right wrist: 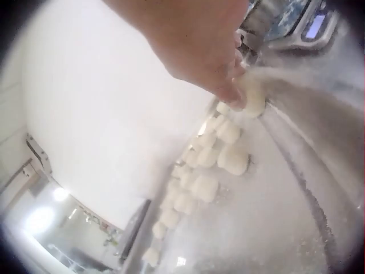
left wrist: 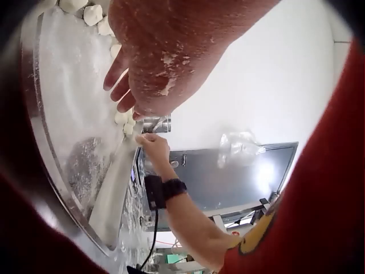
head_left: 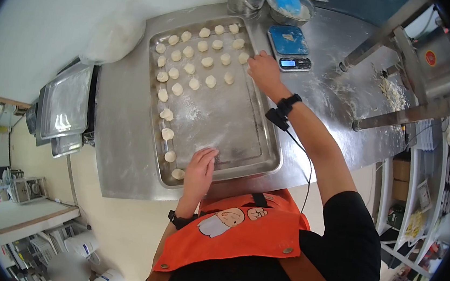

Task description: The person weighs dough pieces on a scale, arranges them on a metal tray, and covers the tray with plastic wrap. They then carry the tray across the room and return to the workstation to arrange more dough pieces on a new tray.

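- The left hand [head_left: 201, 166] lies flat with its fingers straight on the floured tray [head_left: 232, 125], at the tray's near edge.
- The right hand [head_left: 264, 71], arm stretched forward, pinches a dough piece [right wrist: 252, 100] at the tray's far corner.
- Rows of dough pieces [head_left: 189, 66] lie beyond the left hand and beside the right.
- A scale [head_left: 289, 48] stands on the counter [head_left: 123, 130], just past the right hand.

We can't read any text in these views. The scale [head_left: 289, 49] has its display [head_left: 288, 63] lit, but the digits are too small for us in the head view and smeared in the right wrist view. Red round sticker [head_left: 430, 57] on the machine [head_left: 440, 74]: light marks, illegible (too blurred). Apron [head_left: 243, 234] print is a cartoon figure, and we make out no lettering.
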Demonstrator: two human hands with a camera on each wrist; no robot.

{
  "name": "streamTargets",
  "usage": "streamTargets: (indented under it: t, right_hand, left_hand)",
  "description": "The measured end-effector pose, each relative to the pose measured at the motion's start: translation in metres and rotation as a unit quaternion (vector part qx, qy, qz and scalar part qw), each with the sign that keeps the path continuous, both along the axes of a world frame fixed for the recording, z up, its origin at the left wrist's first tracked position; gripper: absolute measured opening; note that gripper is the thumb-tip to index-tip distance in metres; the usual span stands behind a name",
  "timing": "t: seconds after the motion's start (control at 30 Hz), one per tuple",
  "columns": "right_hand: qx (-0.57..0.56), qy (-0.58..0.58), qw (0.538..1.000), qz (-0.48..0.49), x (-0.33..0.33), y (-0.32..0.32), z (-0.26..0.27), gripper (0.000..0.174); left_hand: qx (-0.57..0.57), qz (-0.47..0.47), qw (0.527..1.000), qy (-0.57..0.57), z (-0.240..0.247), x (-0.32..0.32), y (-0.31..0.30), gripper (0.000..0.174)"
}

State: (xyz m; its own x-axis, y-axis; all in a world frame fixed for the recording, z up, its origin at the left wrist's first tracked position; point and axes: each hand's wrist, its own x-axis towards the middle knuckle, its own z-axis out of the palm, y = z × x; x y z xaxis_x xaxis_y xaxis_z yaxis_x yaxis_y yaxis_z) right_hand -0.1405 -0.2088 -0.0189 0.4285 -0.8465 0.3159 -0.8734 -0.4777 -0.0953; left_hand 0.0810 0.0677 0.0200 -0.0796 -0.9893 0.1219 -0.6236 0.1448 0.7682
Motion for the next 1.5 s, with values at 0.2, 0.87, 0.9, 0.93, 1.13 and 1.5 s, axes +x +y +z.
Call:
streamTargets:
  t: [0.2, 0.87, 0.9, 0.93, 1.13, 1.5]
  right_hand:
    - [0.000, 0.096, 0.995, -0.036, 0.028, -0.002, -0.027, 0.022]
    - [0.251, -0.306, 0.895, -0.206, -0.038, 0.197, 0.023, 0.023]
    - [0.254, -0.306, 0.897, -0.192, -0.040, 0.198, 0.017, 0.022]
    - [0.251, -0.303, 0.900, -0.189, -0.047, 0.199, 0.008, 0.022]
    - [0.150, -0.193, 0.929, -0.277, -0.135, 0.169, -0.010, 0.020]
    - [0.038, 0.183, 0.909, -0.372, -0.389, 0.014, -0.132, 0.030]
  left_hand:
    - [0.017, -0.003, 1.000, 0.007, -0.014, 0.020, 0.021, 0.023]
    - [-0.045, 0.180, 0.945, -0.269, -0.051, 0.112, -0.069, 0.021]
    - [-0.064, 0.186, 0.927, -0.321, -0.071, 0.118, -0.086, 0.022]
    - [-0.089, 0.183, 0.909, -0.363, -0.083, 0.115, -0.105, 0.022]
    - [0.008, 0.081, 0.947, -0.309, -0.131, 0.161, -0.141, 0.025]
    - [0.035, 0.019, 0.963, -0.265, -0.010, 0.056, -0.075, 0.035]
